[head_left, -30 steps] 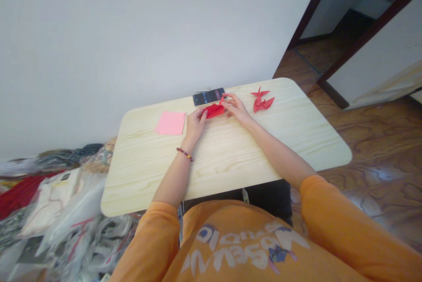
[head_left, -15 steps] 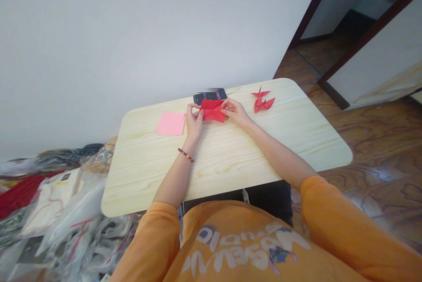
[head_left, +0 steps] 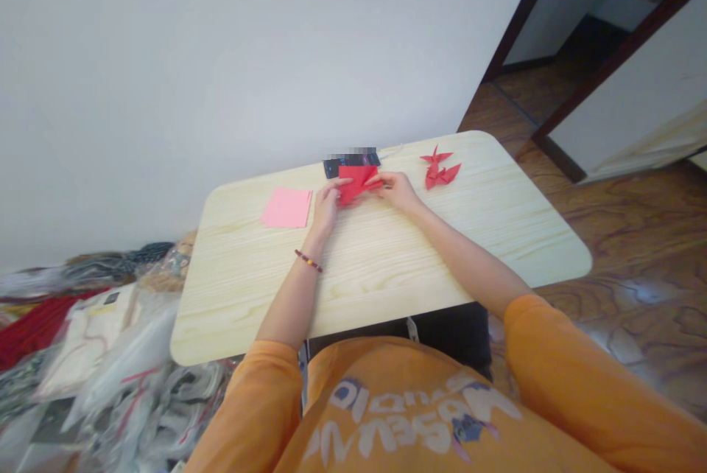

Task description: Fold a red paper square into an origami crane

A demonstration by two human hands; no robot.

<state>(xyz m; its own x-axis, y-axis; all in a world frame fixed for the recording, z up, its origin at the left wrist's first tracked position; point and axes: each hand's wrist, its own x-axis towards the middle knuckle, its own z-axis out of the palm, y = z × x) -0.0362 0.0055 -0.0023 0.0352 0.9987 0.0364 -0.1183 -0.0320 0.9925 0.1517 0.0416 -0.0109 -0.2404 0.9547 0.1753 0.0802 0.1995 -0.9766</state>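
Between my hands is a red sheet of origami paper (head_left: 353, 182), creased and partly bent, its lower edge smeared by motion. My left hand (head_left: 328, 200) grips its left side, with a finger lying over the top face. At the right side, the fingers of my right hand (head_left: 393, 186) pinch a folded-in corner. To the left on the table lies a stack of pink paper squares (head_left: 287, 208). Folded red paper cranes (head_left: 440, 169) rest to the right of my right hand.
A dark phone (head_left: 352, 162) lies behind the red paper, near the wall, with a pale cable at its right. The pale wooden table (head_left: 387, 259) has rounded corners. Bagged clothes (head_left: 127, 355) are heaped on the floor at the left.
The red paper was spread wide and nearly flat; its right side is now folded inward. My right fingers have shifted with that corner, and my left finger now reaches across the paper.
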